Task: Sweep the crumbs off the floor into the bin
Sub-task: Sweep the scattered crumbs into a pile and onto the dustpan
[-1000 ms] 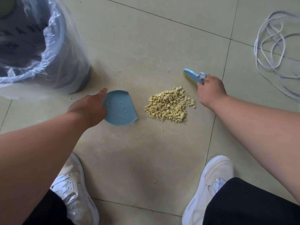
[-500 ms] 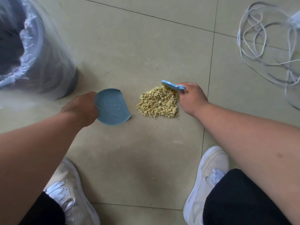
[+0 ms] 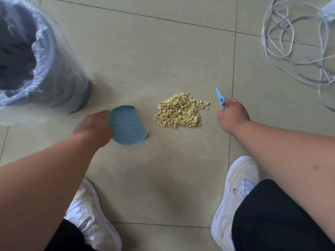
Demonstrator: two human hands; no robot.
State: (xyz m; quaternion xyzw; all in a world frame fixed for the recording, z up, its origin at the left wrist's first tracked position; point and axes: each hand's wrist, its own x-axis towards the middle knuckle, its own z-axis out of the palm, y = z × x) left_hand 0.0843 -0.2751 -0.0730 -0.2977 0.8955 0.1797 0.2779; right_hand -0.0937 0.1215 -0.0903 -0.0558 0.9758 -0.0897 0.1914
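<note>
A pile of pale yellow crumbs [image 3: 180,111] lies on the beige tiled floor in the middle of the view. Left of the pile, my left hand [image 3: 93,126] grips a small blue dustpan [image 3: 126,125], its flat lip facing the crumbs a short gap away. My right hand [image 3: 232,115] is closed on a small blue brush [image 3: 219,100], held just right of the pile and apart from it. A dark bin [image 3: 54,69] lined with a clear plastic bag stands at the upper left.
A tangle of white cable [image 3: 297,48] lies on the floor at the upper right. My two white shoes [image 3: 235,192] stand at the bottom, one on each side. A few stray crumbs [image 3: 176,138] lie below the pile.
My right hand has drawn the brush back from the pile's right edge to its right side. The pile looks slightly more gathered. The dustpan stays in place to the left.
</note>
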